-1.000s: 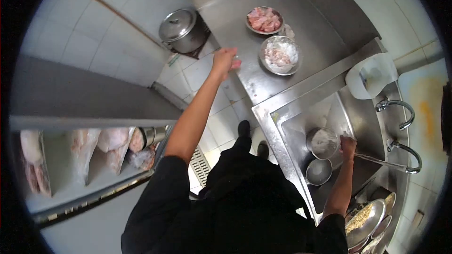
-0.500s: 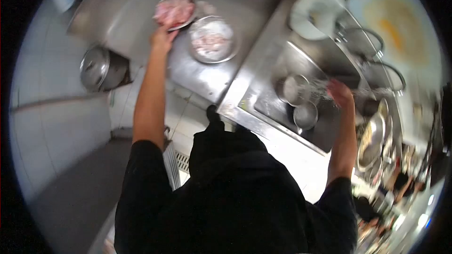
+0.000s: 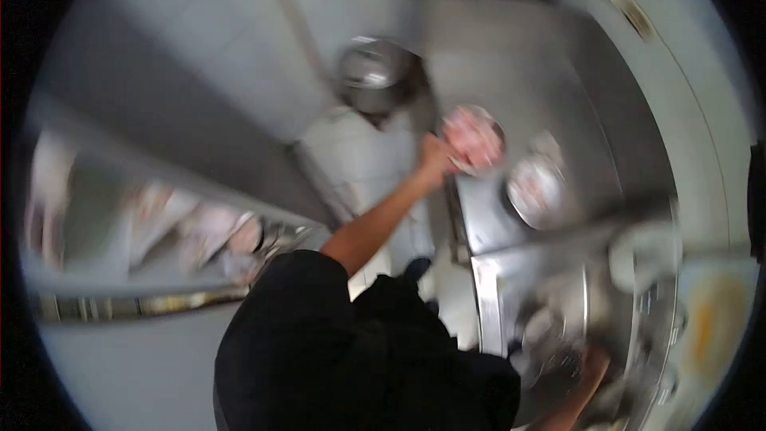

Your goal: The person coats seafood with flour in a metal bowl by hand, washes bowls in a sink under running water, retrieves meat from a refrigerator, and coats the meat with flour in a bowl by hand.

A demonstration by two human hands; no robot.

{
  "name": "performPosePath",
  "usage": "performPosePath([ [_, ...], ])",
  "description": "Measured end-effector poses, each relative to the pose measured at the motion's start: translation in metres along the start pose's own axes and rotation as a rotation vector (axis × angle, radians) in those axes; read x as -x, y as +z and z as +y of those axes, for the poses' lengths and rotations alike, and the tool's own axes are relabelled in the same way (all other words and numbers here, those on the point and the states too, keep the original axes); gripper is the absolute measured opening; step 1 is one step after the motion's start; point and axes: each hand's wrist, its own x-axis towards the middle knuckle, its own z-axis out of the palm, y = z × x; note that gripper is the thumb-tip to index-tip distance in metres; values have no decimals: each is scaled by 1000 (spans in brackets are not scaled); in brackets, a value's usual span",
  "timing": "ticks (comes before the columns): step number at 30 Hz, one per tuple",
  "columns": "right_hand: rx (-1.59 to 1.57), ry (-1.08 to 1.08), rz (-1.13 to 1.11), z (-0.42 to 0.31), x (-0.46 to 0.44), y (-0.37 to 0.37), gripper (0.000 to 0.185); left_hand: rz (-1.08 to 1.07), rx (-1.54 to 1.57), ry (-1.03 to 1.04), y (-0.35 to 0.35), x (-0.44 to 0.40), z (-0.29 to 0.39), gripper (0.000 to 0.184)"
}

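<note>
My left hand [image 3: 436, 158] grips the rim of a round metal bowl of pink raw meat [image 3: 475, 138], at the near edge of the steel counter. A second round metal bowl [image 3: 536, 190] with pale contents sits on the counter to its right. Low on the right, my right hand [image 3: 592, 371] hangs over the sink, beside splashing water [image 3: 562, 363]. Motion smears its fingers, so whether it holds anything is unclear. Round bowls in the sink [image 3: 546, 327] are blurred near this hand.
A lidded metal pot [image 3: 375, 76] stands on the floor beyond my left hand. The steel counter [image 3: 511, 48] stretches away from me, with the sink edge [image 3: 488, 311] on my right. On the left, a low shelf or open cabinet [image 3: 183, 271] holds pale, blurred packages.
My view has swung left, so the counter and sink appear farther right and the cabinet shows. The meat bowl stays in my left hand, now at the counter's edge. My right hand remains over the sink.
</note>
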Motion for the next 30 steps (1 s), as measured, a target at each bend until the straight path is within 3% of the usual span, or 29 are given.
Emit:
performPosePath([
  [1, 119, -82, 24, 3, -23, 9, 22, 102, -49, 55, -20, 1, -7, 24],
  [2, 46, -29, 55, -5, -41, 5, 22, 62, -99, 47, -28, 53, 37, 23],
  [5, -427, 17, 214, -114, -83, -78, 21, 57, -145, 77, -79, 140, 95, 24],
  [11, -830, -516, 314, -296, -84, -208, 19, 138, 6, 160, -163, 303, 179, 22],
  [14, -883, -763, 283, -366, -48, -254, 19, 221, 154, 261, -211, 357, 214, 21],
  [19, -880, -1037, 192, -443, 3, -294, 18, 266, 134, 643, -254, 459, 324, 6],
  [26, -820, -1165, 108, -524, 43, -314, 17, 480, 99, 917, -333, 549, 463, 19],
  [30, -800, -1187, 69, -558, 64, -316, 17, 517, 177, 999, -363, 559, 531, 24],
])
